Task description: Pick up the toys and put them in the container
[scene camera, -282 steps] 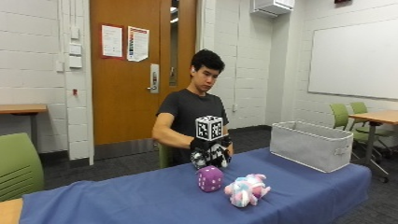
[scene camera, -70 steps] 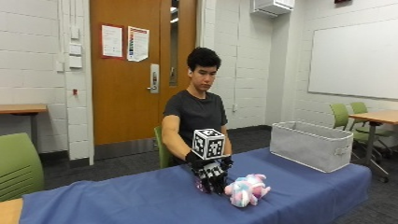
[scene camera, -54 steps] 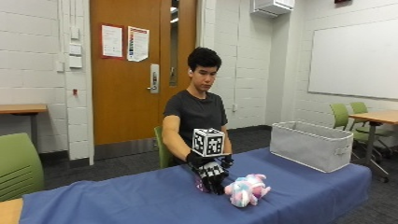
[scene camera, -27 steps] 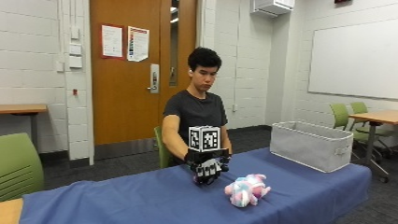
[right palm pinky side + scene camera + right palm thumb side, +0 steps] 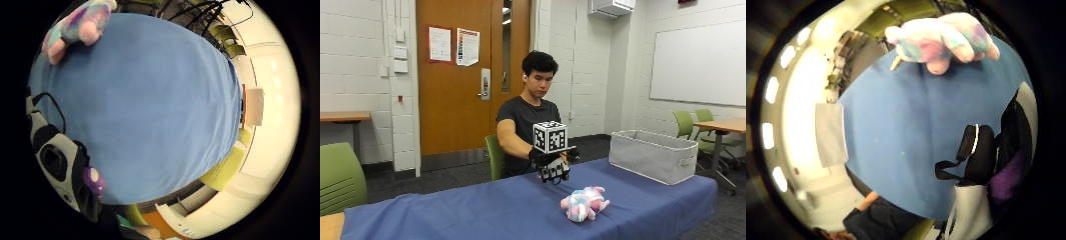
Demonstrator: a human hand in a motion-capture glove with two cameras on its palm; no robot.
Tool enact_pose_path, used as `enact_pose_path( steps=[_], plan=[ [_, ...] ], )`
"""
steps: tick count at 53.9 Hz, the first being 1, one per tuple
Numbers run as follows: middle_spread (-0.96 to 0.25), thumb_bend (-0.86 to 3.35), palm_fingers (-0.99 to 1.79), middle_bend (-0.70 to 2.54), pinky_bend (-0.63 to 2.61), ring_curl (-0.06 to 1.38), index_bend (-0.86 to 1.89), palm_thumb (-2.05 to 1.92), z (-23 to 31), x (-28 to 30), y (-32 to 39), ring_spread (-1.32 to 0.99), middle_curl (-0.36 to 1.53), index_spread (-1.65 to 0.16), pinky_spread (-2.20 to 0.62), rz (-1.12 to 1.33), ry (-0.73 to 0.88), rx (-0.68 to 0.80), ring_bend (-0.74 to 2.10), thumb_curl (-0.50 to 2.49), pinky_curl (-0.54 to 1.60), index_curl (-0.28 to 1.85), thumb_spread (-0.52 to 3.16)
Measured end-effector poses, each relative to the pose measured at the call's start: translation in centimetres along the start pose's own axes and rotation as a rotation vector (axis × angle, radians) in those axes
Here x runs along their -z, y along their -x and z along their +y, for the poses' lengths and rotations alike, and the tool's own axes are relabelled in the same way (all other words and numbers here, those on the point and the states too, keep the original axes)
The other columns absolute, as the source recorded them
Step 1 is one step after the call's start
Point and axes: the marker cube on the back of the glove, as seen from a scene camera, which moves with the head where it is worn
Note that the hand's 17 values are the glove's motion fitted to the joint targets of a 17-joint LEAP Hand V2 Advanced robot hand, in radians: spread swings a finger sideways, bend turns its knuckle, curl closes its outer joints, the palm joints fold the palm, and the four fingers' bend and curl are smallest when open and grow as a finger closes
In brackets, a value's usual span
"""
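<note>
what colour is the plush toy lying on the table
Pastel pink, white and blue-green patches on the plush toy, clearest in the thumb side palm view.

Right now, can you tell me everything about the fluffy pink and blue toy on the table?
The plush toy looks soft and fuzzy, in pastel pink, blue, white and a little purple. It has stubby pink limbs and lies on its side on the blue tablecloth. Nothing else touches it: the gloved right hand is raised above the table behind it, and the grey container stands apart.
</note>
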Motion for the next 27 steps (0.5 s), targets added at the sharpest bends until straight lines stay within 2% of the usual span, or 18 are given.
enact_pose_path(
  steps=[20, 27],
  plan=[
    [-0.20, 0.18, 1.22, 1.41, 0.98, 0.59, 0.72, 0.49, -1.7, 8.2, 10.6, -0.29, 0.67, -0.23, -0.43, 0.030, -0.045, 0.069, 1.57, 0.48, 0.48, 1.09, 1.25],
    [-0.20, 0.23, 1.14, 1.41, 1.00, 0.59, 0.66, 0.62, -1.9, 11.0, 15.5, -0.29, 0.68, -0.24, -0.43, 0.023, -0.058, 0.122, 1.58, 0.57, 0.48, 1.16, 1.18]
  ],
)
